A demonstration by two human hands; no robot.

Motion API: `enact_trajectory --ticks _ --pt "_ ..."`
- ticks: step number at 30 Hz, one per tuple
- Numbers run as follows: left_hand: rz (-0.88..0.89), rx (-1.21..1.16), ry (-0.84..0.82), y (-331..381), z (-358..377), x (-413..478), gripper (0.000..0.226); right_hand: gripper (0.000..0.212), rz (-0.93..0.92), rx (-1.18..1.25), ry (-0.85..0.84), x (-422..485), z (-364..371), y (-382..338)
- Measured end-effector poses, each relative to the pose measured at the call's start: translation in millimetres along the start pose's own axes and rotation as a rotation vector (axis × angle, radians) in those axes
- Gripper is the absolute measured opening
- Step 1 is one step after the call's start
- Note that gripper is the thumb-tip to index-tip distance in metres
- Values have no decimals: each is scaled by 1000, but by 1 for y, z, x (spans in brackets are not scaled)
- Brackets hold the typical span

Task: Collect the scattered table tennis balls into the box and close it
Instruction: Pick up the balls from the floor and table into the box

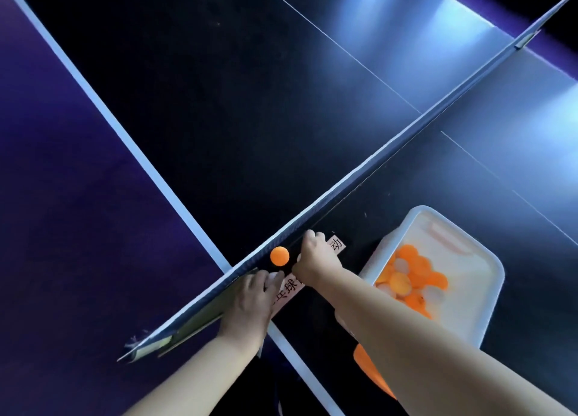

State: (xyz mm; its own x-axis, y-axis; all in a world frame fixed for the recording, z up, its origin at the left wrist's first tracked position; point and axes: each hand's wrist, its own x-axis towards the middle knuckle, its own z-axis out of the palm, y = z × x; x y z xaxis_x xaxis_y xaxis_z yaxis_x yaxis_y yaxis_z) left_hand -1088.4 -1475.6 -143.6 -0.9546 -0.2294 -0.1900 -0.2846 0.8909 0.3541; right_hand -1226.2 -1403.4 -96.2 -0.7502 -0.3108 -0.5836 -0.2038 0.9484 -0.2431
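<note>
An orange ball [279,255] lies on the dark table against the foot of the net [406,134], between my two hands. My left hand [250,300] rests by the net post, its fingertips pinching a white ball [274,277]. My right hand [316,256] is curled just right of the orange ball. A bit of white ball [298,257] shows under its thumb, and the rest is hidden. The white plastic box [488,259] stands open to the right of my right forearm, holding several orange and white balls [409,278].
A paper label with printed characters [336,247] lies on the table under my hands. An orange object [364,362] shows under my right forearm, mostly hidden. The white table edge line [125,128] runs diagonally at left, with purple floor beyond.
</note>
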Motion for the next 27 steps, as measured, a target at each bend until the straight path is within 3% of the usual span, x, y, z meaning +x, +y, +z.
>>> enact_trajectory --ticks 3,7,12,18,22,27 --pt "71 -17 16 -3 5 0 68 26 34 59 71 -2 -6 -2" --pt "94 -36 75 -5 12 -2 54 35 66 73 48 -3 -2 -3" --pt "83 -124 152 -15 14 -24 44 57 51 36 14 0 14 -8" --pt "126 -144 171 -22 7 -28 48 41 -19 5 -51 -10 12 -14" --pt "146 -278 133 -13 1 -26 48 33 -158 5 182 -43 -14 -8" --pt "245 -320 189 21 -26 -8 41 35 -162 470 723 -109 -62 50"
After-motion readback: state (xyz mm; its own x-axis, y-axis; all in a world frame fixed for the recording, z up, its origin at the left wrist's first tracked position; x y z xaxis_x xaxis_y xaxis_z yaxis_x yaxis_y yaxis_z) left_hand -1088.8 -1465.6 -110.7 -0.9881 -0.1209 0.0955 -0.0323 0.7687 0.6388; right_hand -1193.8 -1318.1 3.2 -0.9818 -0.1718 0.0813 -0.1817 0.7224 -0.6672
